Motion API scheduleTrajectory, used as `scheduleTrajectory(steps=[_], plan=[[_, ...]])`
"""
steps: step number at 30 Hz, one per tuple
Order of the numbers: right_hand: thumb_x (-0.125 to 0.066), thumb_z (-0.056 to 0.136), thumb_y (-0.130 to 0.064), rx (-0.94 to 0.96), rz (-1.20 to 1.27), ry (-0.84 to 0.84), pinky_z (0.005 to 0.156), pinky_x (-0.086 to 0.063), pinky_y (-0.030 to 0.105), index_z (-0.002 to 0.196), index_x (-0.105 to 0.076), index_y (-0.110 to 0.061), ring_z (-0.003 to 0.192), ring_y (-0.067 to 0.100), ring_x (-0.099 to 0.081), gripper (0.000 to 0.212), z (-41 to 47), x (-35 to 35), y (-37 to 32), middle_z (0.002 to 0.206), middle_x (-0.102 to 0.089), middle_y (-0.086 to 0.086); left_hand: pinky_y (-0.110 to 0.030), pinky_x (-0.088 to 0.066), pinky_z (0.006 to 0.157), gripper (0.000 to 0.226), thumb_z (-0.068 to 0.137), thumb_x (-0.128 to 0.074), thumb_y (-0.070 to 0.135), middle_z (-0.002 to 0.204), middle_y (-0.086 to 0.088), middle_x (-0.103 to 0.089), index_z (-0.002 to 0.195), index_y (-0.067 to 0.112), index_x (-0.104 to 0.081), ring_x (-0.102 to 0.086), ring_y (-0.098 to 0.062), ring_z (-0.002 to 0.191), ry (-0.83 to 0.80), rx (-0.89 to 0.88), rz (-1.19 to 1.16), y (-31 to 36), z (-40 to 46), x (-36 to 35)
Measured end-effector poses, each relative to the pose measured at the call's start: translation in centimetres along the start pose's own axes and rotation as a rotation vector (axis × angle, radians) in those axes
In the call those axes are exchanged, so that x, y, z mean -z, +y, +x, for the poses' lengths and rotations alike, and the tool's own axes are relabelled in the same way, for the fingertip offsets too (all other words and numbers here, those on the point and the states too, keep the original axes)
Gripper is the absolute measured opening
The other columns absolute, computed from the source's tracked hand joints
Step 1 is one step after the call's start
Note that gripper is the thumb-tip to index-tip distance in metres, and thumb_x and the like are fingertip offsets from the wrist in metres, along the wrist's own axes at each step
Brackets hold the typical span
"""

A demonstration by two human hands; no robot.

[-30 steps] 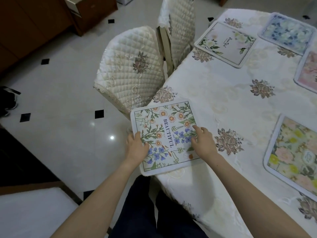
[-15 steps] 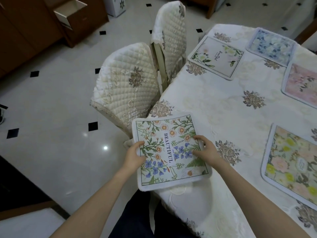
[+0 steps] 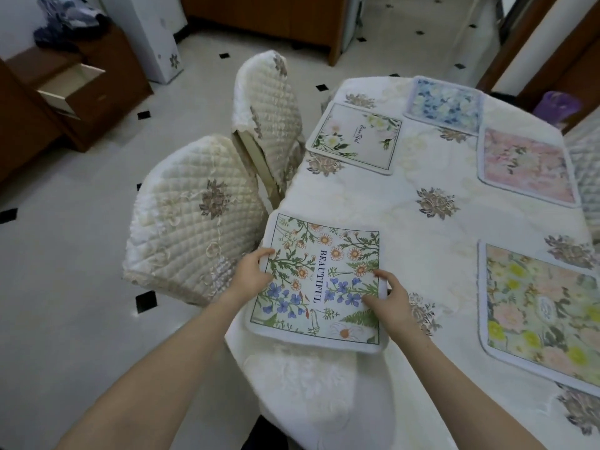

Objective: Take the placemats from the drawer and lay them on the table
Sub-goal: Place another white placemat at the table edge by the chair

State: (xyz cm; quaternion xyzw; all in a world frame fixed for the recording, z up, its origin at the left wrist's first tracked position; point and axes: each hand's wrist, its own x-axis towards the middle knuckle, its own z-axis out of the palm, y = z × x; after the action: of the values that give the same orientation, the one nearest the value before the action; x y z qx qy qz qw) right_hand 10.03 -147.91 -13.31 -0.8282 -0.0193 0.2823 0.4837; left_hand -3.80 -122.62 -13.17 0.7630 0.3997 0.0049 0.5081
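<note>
A floral placemat reading BEAUTIFUL lies on the near left corner of the table, its near edge over the table's rim. My left hand grips its left edge, thumb on top. My right hand presses on its right edge with the fingers spread on the print. Several other placemats lie on the cloth: a white one with green leaves, a blue one, a pink one and a yellow-flowered one. The open drawer shows at the far left.
Two quilted cream chairs stand tucked against the table's left side. Brown wooden cabinets line the far wall. The floor is white tile with black diamonds. A purple object sits beyond the table's far right.
The placemat has slid further onto the table and turned straighter. My right hand has moved from the mat's middle to its right edge. The view has lifted, showing more of the room.
</note>
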Motion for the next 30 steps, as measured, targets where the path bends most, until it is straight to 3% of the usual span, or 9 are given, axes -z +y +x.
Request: scheduleTrajectory(steps=[4, 12, 13, 15, 18, 20, 23, 27, 30], plan=[[-0.065, 0.08, 0.005, -0.037, 0.057, 0.08, 0.051, -0.054, 0.03, 0.125, -0.054, -0.023, 0.06, 0.023, -0.061, 0.054, 1.2, -1.3, 0.3, 0.097, -0.064, 0.008, -0.036, -0.056, 0.082, 0.061, 0.075, -0.062, -0.012, 0.121, -0.011, -0.062, 0.128, 0.019, -0.056, -0.063, -0.025, 0.101, -0.037, -0.011, 0.026, 0.3, 4.2, -0.2], [-0.061, 0.078, 0.008, -0.054, 0.095, 0.192, 0.041, -0.041, 0.027, 0.124, -0.054, -0.025, 0.044, 0.016, -0.045, 0.056, 2.8, -3.7, 2.3, 0.104, -0.065, 0.014, -0.028, -0.052, 0.074, 0.058, 0.078, -0.057, -0.011, 0.119, -0.011, -0.058, 0.128, 0.017, -0.05, -0.06, -0.023, 0.097, -0.021, 0.026, 0.088, -1.6, 7.1, -1.7], [-0.062, 0.077, 0.006, -0.038, 0.081, 0.2, 0.043, -0.042, 0.027, 0.126, -0.053, -0.024, 0.047, 0.015, -0.048, 0.058, 2.8, -3.8, 2.5, 0.107, -0.064, 0.012, -0.027, -0.048, 0.079, 0.058, 0.078, -0.057, -0.009, 0.122, -0.012, -0.053, 0.13, 0.015, -0.048, -0.055, -0.025, 0.104, -0.013, 0.024, 0.132, -1.7, 7.1, -2.0], [-0.069, 0.075, -0.001, -0.003, -0.048, 0.22, 0.066, -0.048, 0.029, 0.132, -0.051, -0.023, 0.077, 0.016, -0.058, 0.063, 3.0, -4.2, 2.8, 0.116, -0.058, 0.007, -0.031, -0.036, 0.095, 0.054, 0.079, -0.058, -0.001, 0.126, -0.016, -0.039, 0.13, 0.012, -0.045, -0.037, -0.028, 0.119, 0.004, 0.012, 0.274, -1.9, 6.8, -2.3], [-0.073, 0.075, -0.014, 0.058, -0.346, 0.253, 0.097, -0.037, 0.038, 0.141, -0.044, -0.023, 0.119, 0.029, -0.036, 0.073, 3.2, -4.9, 3.4, 0.127, -0.039, 0.012, -0.04, -0.03, 0.104, 0.048, 0.082, -0.056, 0.012, 0.137, -0.023, -0.034, 0.127, 0.002, -0.046, -0.031, -0.034, 0.125, 0.105, -0.226, 0.663, -2.6, 6.4, -2.8], [-0.066, 0.079, -0.018, 0.161, -0.524, 0.27, 0.106, -0.03, 0.046, 0.146, -0.037, -0.023, 0.132, 0.031, -0.026, 0.074, 3.4, -5.3, 3.9, 0.145, -0.03, 0.016, -0.043, -0.022, 0.113, 0.057, 0.091, -0.042, 0.026, 0.153, -0.022, -0.026, 0.142, 0.001, -0.036, -0.025, -0.038, 0.14, 0.063, -0.416, 0.827, -3.7, 6.3, -3.4], [-0.043, 0.088, -0.027, 0.385, -0.711, 0.239, 0.118, -0.02, 0.048, 0.149, -0.035, -0.018, 0.146, 0.023, -0.016, 0.063, 3.9, -5.7, 5.3, 0.157, -0.026, 0.008, -0.037, 0.0, 0.118, 0.063, 0.1, -0.015, 0.044, 0.159, -0.01, -0.009, 0.151, 0.007, -0.014, -0.005, -0.026, 0.147, -0.028, -0.519, 0.902, -5.0, 6.5, -4.6], [-0.028, 0.095, -0.029, 0.437, -0.772, 0.173, 0.12, -0.01, 0.038, 0.153, -0.022, -0.02, 0.149, 0.012, -0.008, 0.06, 4.2, -6.0, 7.0, 0.16, -0.02, -0.003, -0.04, -0.008, 0.118, 0.064, 0.101, -0.024, 0.044, 0.159, -0.01, -0.011, 0.152, 0.006, -0.015, -0.007, -0.023, 0.148, -0.027, -0.542, 0.891, -6.1, 6.7, -5.2], [-0.033, 0.091, -0.028, 0.435, -0.796, 0.23, 0.12, -0.01, 0.042, 0.148, -0.038, -0.018, 0.144, 0.017, -0.026, 0.058, 4.4, -5.9, 6.2, 0.153, -0.036, 0.001, -0.043, -0.03, 0.11, 0.057, 0.093, -0.033, 0.034, 0.145, -0.018, -0.042, 0.137, 0.001, -0.046, -0.039, -0.031, 0.134, -0.022, -0.547, 0.881, -4.4, 7.3, -5.1]])
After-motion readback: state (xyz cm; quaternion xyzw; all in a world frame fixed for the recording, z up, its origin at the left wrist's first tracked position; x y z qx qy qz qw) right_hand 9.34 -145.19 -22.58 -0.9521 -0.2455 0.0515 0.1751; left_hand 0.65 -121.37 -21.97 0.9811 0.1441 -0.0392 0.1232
